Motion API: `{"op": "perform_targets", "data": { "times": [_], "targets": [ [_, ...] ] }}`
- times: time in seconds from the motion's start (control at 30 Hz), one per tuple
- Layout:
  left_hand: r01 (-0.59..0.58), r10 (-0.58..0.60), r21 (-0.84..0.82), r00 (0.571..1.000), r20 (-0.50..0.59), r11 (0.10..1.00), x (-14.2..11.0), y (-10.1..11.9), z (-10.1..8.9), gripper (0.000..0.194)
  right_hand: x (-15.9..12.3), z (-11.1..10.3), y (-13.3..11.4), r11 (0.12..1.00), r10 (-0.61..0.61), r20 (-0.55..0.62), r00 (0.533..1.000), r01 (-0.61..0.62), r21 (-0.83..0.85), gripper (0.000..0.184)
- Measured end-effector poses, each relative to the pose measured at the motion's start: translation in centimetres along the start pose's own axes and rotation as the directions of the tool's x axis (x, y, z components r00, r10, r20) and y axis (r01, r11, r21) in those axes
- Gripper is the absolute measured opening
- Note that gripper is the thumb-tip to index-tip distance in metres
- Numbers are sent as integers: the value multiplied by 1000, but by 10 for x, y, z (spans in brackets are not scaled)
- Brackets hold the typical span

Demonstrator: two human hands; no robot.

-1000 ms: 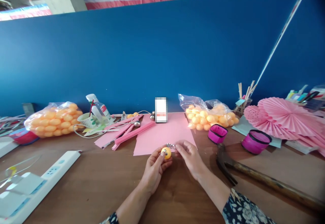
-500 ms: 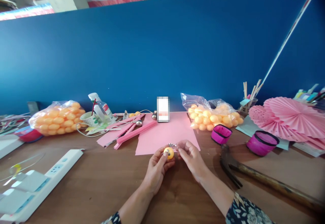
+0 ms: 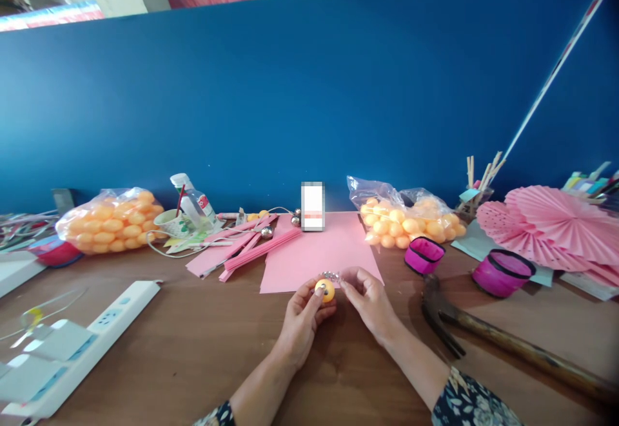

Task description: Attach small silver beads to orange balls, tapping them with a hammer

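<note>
My left hand [image 3: 300,318] is closed on an orange table tennis ball [image 3: 328,290], the thumb pressed on its near side. Small dark marks show on the ball next to the thumb. A short, shiny silver chain-like piece [image 3: 331,276] runs from above the ball towards my right hand [image 3: 371,307]. The right thumb and forefinger pinch its right end. Whether the chain is joined to the ball cannot be made out. Both hands are over the brown table [image 3: 338,374], just in front of the pink paper sheets [image 3: 319,252].
Bags of orange balls [image 3: 113,223] [image 3: 406,220] stand left and right. Folded pink paper strips [image 3: 261,250] and silver balls [image 3: 266,232] lie behind. A power strip [image 3: 104,329] is at left. On the right are magenta fabric rings [image 3: 503,274], a wooden-handled tool [image 3: 522,342] and pink paper fans [image 3: 570,226].
The view has shifted slightly. Both hands keep nearly the same pose, with the ball still in the left hand and the chain-like piece still pinched by the right.
</note>
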State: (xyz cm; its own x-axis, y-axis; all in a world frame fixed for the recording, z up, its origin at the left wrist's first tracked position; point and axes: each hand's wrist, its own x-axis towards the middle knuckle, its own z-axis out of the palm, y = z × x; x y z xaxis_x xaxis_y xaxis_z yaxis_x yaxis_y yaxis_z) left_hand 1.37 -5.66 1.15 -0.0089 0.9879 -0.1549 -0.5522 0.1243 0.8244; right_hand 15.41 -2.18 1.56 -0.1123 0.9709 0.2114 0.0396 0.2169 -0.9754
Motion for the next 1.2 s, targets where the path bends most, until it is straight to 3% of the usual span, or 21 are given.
{"op": "perform_targets", "data": {
  "times": [0.17, 0.37, 0.6, 0.77, 1.2],
  "targets": [
    [-51, 49, 106, 999, 22, 993, -2, 0, 2, 35, 1, 0, -1, 1000, 8, 3, 1000, -8, -28, 21],
    [-199, 171, 330, 979, 111, 923, 6, 17, 17, 37, 4, 0, -4, 997, -27, 0, 1000, 27, -66, 20],
    [-185, 195, 212, 980, -30, 960, 31, 11, 12, 44, 6, -2, -5, 997, -26, -75, 997, 21, -69, 20],
    [-118, 111, 147, 992, 54, 982, 24, 0, 10, 47, 5, -4, -6, 999, -18, -70, 997, 16, -40, 20],
    [-114, 109, 123, 993, 42, 986, 26, -2, 7, 46, 5, -3, -3, 996, 72, 26, 997, -74, 55, 19]
  ]
}}
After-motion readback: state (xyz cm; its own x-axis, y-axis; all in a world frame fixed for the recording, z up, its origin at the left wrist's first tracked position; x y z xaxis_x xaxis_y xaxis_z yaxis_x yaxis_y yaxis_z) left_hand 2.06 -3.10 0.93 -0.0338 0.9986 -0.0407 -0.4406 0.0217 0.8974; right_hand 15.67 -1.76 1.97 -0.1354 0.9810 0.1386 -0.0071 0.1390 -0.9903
